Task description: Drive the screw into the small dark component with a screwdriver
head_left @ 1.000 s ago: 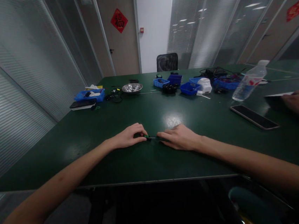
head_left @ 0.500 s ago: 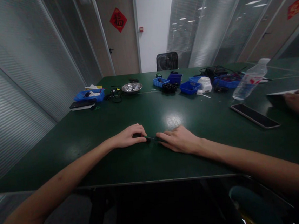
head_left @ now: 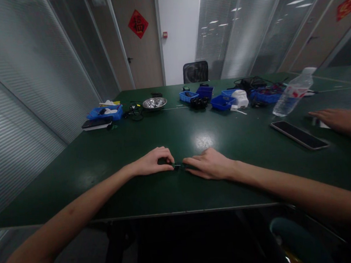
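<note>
Near the middle of the table, my left hand (head_left: 155, 160) pinches a small dark part (head_left: 176, 167) between thumb and fingertips. A thin, pale metal pin (head_left: 178, 165) sticks out of this part to the right; its exact kind is too small to tell. Just to the right, my right hand (head_left: 209, 163) rests low over the table, thumb and index finger curled toward the pin's tip. Between those fingers it is dark, and what they hold, if anything, cannot be made out. A narrow gap separates the two hands.
On the green table (head_left: 126, 140) lie a phone (head_left: 300, 135) and a tilted plastic bottle (head_left: 294, 93) to the right. Another person's hand (head_left: 338, 119) is beyond the phone. Farther back are a metal bowl (head_left: 154, 103), blue trays (head_left: 223, 102) and cables (head_left: 135, 111).
My left hand has shifted slightly down and right; the pin's tip now stands a little apart from my right fingers. The other person's hand moved left, and the dark flat thing under it left view.
</note>
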`<move>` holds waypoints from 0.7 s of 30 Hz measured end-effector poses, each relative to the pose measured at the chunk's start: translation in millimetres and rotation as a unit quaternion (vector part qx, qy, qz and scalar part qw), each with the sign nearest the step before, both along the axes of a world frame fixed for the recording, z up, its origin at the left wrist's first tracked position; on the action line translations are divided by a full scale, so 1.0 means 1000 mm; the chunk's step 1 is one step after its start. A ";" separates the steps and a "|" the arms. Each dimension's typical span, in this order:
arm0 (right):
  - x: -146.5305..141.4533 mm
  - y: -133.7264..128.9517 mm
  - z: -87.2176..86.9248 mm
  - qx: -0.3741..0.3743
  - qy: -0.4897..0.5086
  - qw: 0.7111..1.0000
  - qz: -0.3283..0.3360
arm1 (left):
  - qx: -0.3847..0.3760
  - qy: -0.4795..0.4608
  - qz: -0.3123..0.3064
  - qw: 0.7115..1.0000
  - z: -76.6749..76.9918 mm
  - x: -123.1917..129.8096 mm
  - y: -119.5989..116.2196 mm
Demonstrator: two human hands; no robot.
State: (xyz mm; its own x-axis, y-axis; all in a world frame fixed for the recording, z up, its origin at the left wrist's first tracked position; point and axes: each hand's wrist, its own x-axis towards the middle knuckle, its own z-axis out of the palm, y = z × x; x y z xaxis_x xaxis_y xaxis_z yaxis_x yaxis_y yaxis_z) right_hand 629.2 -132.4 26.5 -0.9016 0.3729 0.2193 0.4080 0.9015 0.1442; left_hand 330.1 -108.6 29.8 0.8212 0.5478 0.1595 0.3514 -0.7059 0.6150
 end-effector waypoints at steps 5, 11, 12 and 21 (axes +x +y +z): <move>-0.001 0.001 0.000 -0.005 -0.008 1.000 -0.009 | 0.009 -0.004 0.002 1.000 0.001 0.000 -0.001; -0.001 0.001 0.001 -0.019 -0.004 1.000 -0.017 | 0.017 -0.006 0.007 1.000 0.000 0.000 -0.001; -0.001 0.002 0.001 -0.018 -0.003 1.000 -0.019 | 0.019 -0.007 0.008 1.000 -0.001 0.000 -0.001; 0.000 0.002 0.001 -0.031 0.001 0.999 -0.026 | 0.025 0.002 0.004 1.000 0.000 0.000 -0.001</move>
